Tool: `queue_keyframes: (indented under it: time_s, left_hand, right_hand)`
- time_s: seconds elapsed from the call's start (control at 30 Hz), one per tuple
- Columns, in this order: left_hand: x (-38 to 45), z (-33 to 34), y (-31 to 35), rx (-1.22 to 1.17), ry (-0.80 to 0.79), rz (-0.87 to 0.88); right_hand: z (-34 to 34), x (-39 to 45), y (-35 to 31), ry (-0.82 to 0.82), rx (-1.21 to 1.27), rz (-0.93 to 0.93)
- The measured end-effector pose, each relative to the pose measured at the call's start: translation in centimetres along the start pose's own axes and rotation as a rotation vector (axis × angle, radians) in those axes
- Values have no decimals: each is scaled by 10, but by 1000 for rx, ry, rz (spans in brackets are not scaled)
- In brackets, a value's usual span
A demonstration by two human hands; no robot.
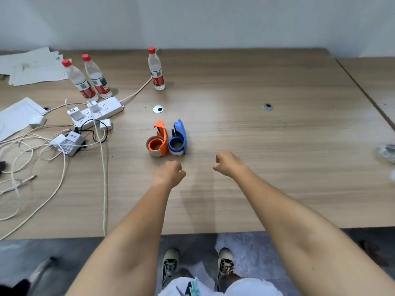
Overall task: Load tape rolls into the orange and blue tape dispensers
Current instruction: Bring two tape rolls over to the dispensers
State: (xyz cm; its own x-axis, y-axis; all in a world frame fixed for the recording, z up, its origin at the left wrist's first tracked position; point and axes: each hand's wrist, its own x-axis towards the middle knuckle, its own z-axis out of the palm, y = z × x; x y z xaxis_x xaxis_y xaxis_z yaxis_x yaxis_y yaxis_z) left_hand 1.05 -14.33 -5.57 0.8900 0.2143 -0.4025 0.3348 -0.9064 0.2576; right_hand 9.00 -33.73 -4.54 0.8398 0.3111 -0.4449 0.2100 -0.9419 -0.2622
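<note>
An orange tape dispenser [159, 138] lies on the wooden table [256, 135] with a brown tape roll [152, 151] around its hub. Right beside it lies a blue tape dispenser [179, 137] with a pale tape roll [177, 152] around its hub. My left hand [170, 173] hovers just in front of the orange dispenser, fingers curled, holding nothing. My right hand [227, 162] hangs to the right of the blue dispenser, fingers also curled and empty. Neither hand touches a dispenser.
Three water bottles [157, 69] stand at the back left. A white power strip [96, 112], chargers and tangled cables [53, 150] cover the left side, with papers [32, 67] behind. Two round cable ports [158, 109] sit mid-table. A crumpled object [388, 152] lies at the right edge.
</note>
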Motion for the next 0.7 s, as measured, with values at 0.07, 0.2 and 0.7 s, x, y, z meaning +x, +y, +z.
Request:
queue_keyframes:
  time_s: [0.07,0.2,0.7]
  left_hand:
    - [0,16,23,-17,-9,-7]
    - [0,44,67,-23,-37,31]
    - [3,116,165,46,-245,63]
  right_hand:
    - [3,-1,22,-4,-5,-3]
    - [11,-10,57,-46,-36,10]
    - [32,-31,188,-121,18,83]
